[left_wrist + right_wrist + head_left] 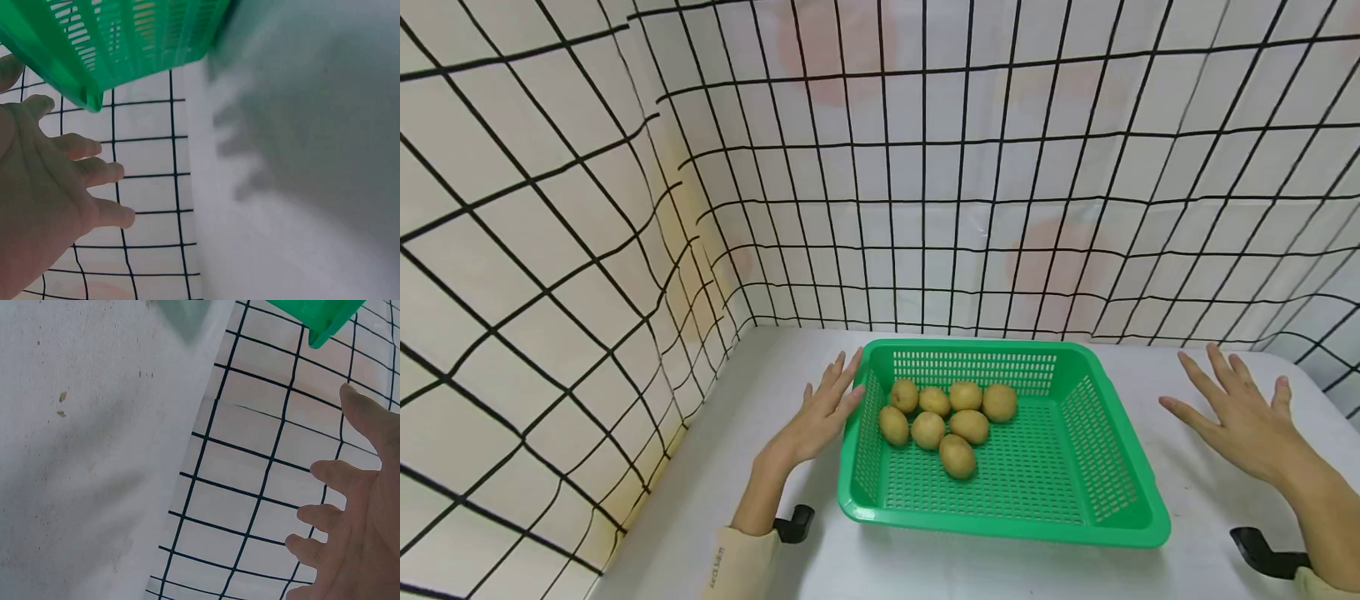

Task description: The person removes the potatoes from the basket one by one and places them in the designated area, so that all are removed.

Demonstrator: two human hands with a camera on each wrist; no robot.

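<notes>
White worktop (775,533), enclosed at the rear and on the left side by pale panels carrying a black wire grid (880,167). Centre: a green perforated basket (1105,433) standing flat on the worktop, its long sides running left to right, with slotted walls and a slotted floor. Eight yellowish-brown potatoes (943,421) lie clustered in the rear left part of the basket, touching one another; the right half of the basket floor is bare green mesh.

Left hand (823,412): fingers straight and slightly spread, palm turned toward the basket, fingertips at the outer face of the basket's left wall near its rear corner. Whether they actually touch the wall cannot be told in the head view; the left wrist view shows the fingers (94,172) spread and holding nothing, with a corner of the basket just above them. A beige sleeve (741,562) covers the left forearm.

Right hand (1240,417): fingers extended and fanned, palm facing left, held clear of the basket's right wall with bare worktop between; it grips nothing. The right wrist view confirms the fingers (331,515) apart, with the grid panel behind and a green basket corner at the top edge.

Two black mounts (1266,550) show at the wrists, near the lower frame edge.
</notes>
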